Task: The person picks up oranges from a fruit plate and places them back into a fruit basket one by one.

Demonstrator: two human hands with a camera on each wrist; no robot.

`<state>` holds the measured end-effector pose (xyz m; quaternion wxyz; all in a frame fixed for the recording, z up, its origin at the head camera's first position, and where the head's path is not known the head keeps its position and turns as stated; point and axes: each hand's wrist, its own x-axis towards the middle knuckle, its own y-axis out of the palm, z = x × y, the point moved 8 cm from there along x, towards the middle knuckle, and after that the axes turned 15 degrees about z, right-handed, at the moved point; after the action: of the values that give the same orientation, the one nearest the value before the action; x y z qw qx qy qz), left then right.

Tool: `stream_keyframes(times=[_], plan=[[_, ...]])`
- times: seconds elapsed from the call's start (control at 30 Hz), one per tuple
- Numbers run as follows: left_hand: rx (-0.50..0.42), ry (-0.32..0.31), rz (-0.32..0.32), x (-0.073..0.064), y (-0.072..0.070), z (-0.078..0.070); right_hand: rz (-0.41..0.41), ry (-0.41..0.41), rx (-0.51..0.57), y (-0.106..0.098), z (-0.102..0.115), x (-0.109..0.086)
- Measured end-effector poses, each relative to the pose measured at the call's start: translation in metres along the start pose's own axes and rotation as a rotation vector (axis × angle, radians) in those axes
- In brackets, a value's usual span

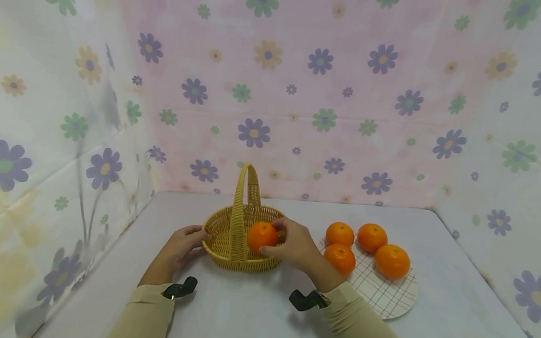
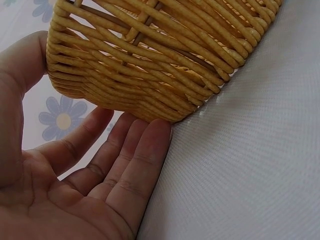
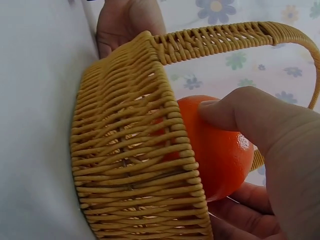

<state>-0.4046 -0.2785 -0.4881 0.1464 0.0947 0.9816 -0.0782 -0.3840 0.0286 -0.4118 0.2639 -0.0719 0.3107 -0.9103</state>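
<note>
A woven wicker basket (image 1: 220, 249) with a tall arched handle stands on the table. My left hand (image 1: 182, 249) holds its left end; in the left wrist view the thumb (image 2: 30, 55) is at the rim and the fingertips (image 2: 157, 130) touch the outer wall. In my right hand (image 1: 295, 244) is a mandarin orange (image 1: 262, 236), gripped between thumb and fingers on the right side of the handle. In the right wrist view the orange's lower part lies behind the basket wall (image 3: 130, 150), inside the rim.
To the right, a round white plate (image 1: 395, 298) with a grid pattern bears several more oranges (image 1: 392, 262); my right forearm overlaps its left edge. The white table (image 1: 223, 312) is bounded by flower-printed cloth (image 1: 294, 102) at the back and sides.
</note>
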Motion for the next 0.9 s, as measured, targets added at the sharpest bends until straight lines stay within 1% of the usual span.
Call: stream_keyframes(times=[0.1,0.27,0.6,0.9], plan=[[0.006,-0.006,-0.002,0.002,0.0,0.002,0.006,-0.01,-0.013,0.004,0.001,0.0],[-0.002,-0.005,-0.005,0.001,0.001,0.002,0.012,-0.026,-0.036,0.008,0.001,0.0],[0.005,-0.002,-0.003,0.0,0.002,0.001,0.074,-0.017,-0.102,0.018,0.002,0.002],[0.015,-0.002,-0.001,0.0,0.001,0.001,0.078,0.002,-0.164,0.018,0.004,0.003]])
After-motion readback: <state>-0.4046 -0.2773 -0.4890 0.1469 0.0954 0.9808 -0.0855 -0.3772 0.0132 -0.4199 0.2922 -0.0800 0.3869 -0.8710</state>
